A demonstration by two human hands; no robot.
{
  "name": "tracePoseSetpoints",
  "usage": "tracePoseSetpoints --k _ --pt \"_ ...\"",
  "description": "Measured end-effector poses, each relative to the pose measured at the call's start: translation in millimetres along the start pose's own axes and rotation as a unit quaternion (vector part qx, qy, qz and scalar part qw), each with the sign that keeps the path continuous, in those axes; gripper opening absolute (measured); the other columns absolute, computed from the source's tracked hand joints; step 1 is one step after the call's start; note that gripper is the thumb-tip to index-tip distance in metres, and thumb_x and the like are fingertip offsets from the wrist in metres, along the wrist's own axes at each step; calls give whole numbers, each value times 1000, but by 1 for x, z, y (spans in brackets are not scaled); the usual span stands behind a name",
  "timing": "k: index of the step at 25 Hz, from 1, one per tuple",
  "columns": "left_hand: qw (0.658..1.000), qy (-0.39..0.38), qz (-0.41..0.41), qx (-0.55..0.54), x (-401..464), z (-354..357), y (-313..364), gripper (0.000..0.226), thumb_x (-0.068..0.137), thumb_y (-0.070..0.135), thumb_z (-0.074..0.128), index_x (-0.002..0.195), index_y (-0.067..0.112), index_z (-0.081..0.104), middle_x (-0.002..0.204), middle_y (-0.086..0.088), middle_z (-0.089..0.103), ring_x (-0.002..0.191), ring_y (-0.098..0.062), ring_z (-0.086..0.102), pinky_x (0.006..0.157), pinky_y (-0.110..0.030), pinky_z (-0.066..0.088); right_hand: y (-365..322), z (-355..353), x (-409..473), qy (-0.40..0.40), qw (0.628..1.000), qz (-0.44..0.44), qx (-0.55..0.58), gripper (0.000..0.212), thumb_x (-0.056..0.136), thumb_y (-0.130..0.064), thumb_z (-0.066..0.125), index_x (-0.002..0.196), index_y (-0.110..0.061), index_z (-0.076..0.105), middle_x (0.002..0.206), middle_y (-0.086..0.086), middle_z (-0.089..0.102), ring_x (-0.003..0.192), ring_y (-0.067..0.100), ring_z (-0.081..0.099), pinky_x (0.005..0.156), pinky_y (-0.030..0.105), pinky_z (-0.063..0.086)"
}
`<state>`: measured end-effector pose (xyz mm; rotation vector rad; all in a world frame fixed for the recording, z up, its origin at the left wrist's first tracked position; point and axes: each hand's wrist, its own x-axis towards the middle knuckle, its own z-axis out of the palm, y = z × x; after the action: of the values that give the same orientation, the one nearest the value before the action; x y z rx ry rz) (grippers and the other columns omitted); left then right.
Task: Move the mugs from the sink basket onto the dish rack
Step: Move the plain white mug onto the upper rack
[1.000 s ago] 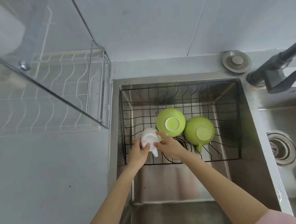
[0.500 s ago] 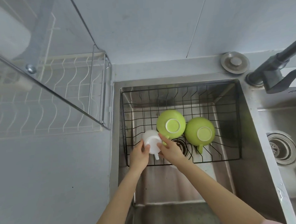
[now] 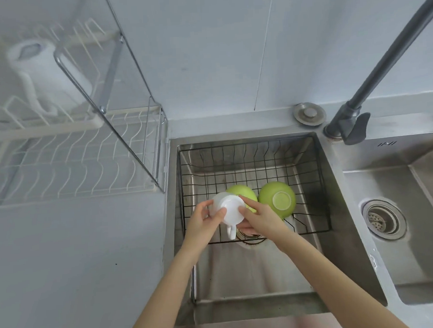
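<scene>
Mug (image 3: 228, 210), white and upside down, sits between both hands above the near left part of the sink basket (image 3: 311, 184), its handle pointing toward the person. The left hand (image 3: 205, 223) grips its left side with thumb and fingers curled on it; the right hand (image 3: 259, 218) clasps its right side. Two green mugs (image 3: 277, 202) lie upside down in the basket just behind. The dish rack (image 3: 67, 166) stands on the surface (image 3: 65, 272) to the left, well apart.
</scene>
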<state>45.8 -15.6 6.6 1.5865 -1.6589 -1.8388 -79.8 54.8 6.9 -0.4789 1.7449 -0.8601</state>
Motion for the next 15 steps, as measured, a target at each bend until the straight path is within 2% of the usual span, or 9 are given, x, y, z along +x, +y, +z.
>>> tracePoseSetpoints --k 3,6,8,11,12,15 --pt "1000 5 16 -1 -15 -3 6 29 82 29 62 109 27 52 115 -6 60 104 -19 58 102 -43 46 -3 -5 -19 0 998 -42 -54 43 93 -27 45 136 -27 43 91 8 67 83 19 68 86 33 56" --pt "999 -2 33 -13 -32 -9 13 22 76 38 64 95 37 54 106 -4 63 98 -19 63 97 -38 50 -4 -13 -40 11 982 -112 -151 41 94 -36 41 134 -31 45 108 2 67 104 18 65 100 38 48" --pt "998 -16 55 -21 -46 -14 19 23 82 32 62 103 30 53 100 -2 63 91 -16 63 89 -31 52 -6 -16 -56 23 970 -154 -187 41 95 -36 36 135 -31 43 118 1 65 111 19 60 102 33 45" --pt "995 -23 93 -16 -66 -23 25 27 86 30 57 111 25 50 110 -6 60 103 -20 60 86 -29 52 -11 -12 -83 13 944 -227 -241 43 96 -28 39 139 -28 37 122 -5 59 108 11 54 86 9 42" --pt "995 -25 100 -17 -72 -28 27 28 86 31 57 112 25 50 114 -8 59 106 -22 60 89 -31 52 -12 -9 -90 11 934 -254 -252 46 94 -26 43 140 -28 35 125 -5 57 110 9 53 87 7 41" --pt "993 -34 105 -33 -89 -46 30 37 86 34 56 119 20 50 120 -11 59 106 -24 62 92 -36 53 -15 5 -103 39 907 -324 -264 58 87 -24 59 140 -24 34 131 -4 51 117 6 48 102 20 39"
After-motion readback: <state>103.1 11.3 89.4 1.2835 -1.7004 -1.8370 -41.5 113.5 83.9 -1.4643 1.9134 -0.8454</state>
